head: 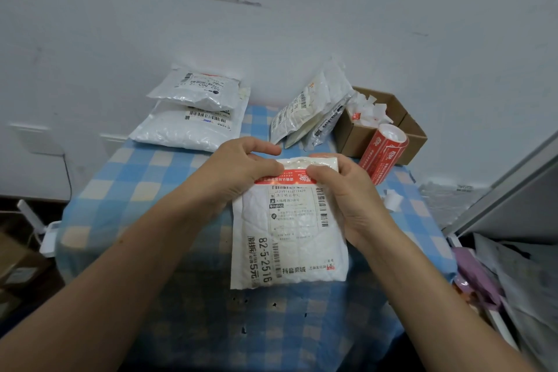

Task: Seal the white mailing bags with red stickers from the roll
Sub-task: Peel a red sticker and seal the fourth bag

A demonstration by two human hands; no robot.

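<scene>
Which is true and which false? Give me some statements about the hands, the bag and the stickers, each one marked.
1. The left hand and right hand both hold the mailing bag near its top. True.
2. The red sticker lies along the bag's bottom edge. False: it lies across the top, between the hands.
3. The sticker roll sits beside the cardboard box. True.
4. The tablecloth is plain green. False: it is blue checked.
</scene>
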